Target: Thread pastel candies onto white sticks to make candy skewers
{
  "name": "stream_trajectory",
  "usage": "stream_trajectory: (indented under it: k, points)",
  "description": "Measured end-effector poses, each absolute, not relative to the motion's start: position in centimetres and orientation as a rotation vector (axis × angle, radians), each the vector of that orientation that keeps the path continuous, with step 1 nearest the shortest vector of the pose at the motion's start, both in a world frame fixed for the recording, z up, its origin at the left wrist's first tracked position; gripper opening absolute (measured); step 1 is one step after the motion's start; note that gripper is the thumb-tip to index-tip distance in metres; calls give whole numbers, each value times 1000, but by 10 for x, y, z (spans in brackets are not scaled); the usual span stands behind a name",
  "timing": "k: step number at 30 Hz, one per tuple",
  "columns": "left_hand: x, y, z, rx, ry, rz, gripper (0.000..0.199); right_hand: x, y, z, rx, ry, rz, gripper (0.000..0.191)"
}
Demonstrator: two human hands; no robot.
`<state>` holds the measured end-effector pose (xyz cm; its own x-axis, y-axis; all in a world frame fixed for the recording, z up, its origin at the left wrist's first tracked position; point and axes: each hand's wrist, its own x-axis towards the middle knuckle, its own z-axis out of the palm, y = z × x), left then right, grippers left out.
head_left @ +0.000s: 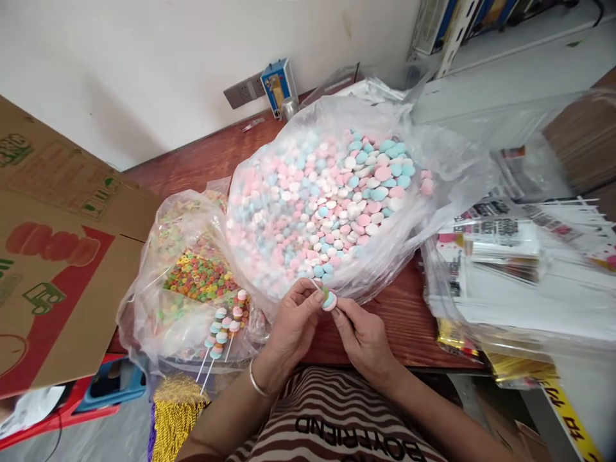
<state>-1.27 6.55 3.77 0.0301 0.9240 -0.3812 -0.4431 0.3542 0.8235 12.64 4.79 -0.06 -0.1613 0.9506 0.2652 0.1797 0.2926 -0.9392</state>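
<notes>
My left hand (296,321) pinches a thin white stick (315,283) near its candy end. Threaded on it are a small green piece and a blue-and-white round candy (329,300). Against the other side of that candy, the thumb and index finger of my right hand (363,333) are closed. Just beyond both hands, a large clear plastic bag (385,237) lies spread open, full of pink, white and light-blue candies (356,208). Several candy skewers (221,333) on white sticks rest at the left, on a bag of small colourful rings (199,273).
A printed cardboard box (62,244) stands at the left. Clear-wrapped packets and white sticks (529,269) cover the right side of the wooden table (404,314). A small blue box (279,86) stands by the wall. Gold fringe (178,410) hangs below the front edge.
</notes>
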Motion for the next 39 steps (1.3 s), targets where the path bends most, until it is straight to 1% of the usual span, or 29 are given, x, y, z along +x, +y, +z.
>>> stream_trajectory:
  k: [3, 4, 6, 7, 9, 12, 15, 18, 21, 23, 26, 29, 32, 35, 39]
  points:
    - [-21, 92, 46, 896, 1185, 1067, 34, 146, 54, -6, -1130, -1432, 1053, 20]
    - [-25, 105, 48, 1062, 1254, 1064, 32, 152, 56, -7, -1168, -1390, 1070, 22]
    - [-32, 134, 49, 1478, 1389, 1029, 18, 163, 59, -9, -1231, -1331, 1086, 27]
    - [-34, 149, 47, 1683, 1409, 963, 14, 166, 60, -9, -1248, -1312, 1091, 29]
    - [-35, 173, 39, 1987, 1364, 766, 19, 171, 61, -10, -1259, -1289, 1095, 31]
    - [-33, 191, 23, 2201, 1254, 487, 22, 174, 64, -11, -1264, -1266, 1090, 31]
    - [-34, 190, 18, 2260, 1236, 403, 17, 175, 66, -13, -1277, -1254, 1092, 29]
    - [-41, 188, 24, 2159, 1371, 481, 13, 176, 68, -13, -1285, -1252, 1112, 29]
    - [-48, 198, 31, 1901, 1520, 662, 19, 176, 70, -12, -1280, -1257, 1142, 30]
    - [-50, 210, 33, 1707, 1506, 701, 23, 175, 73, -11, -1272, -1266, 1147, 30]
    - [-44, 230, 33, 1461, 1441, 732, 24, 173, 75, -8, -1265, -1282, 1141, 30]
    - [-35, 246, 31, 1342, 1446, 802, 23, 172, 75, -7, -1251, -1293, 1141, 29]
    - [-27, 252, 26, 1449, 1500, 768, 13, 171, 75, -7, -1239, -1300, 1152, 29]
    - [-25, 246, 21, 1828, 1557, 769, 6, 172, 75, -8, -1243, -1306, 1162, 31]
    - [-23, 232, 17, 2200, 1509, 801, 17, 172, 76, -10, -1241, -1316, 1168, 31]
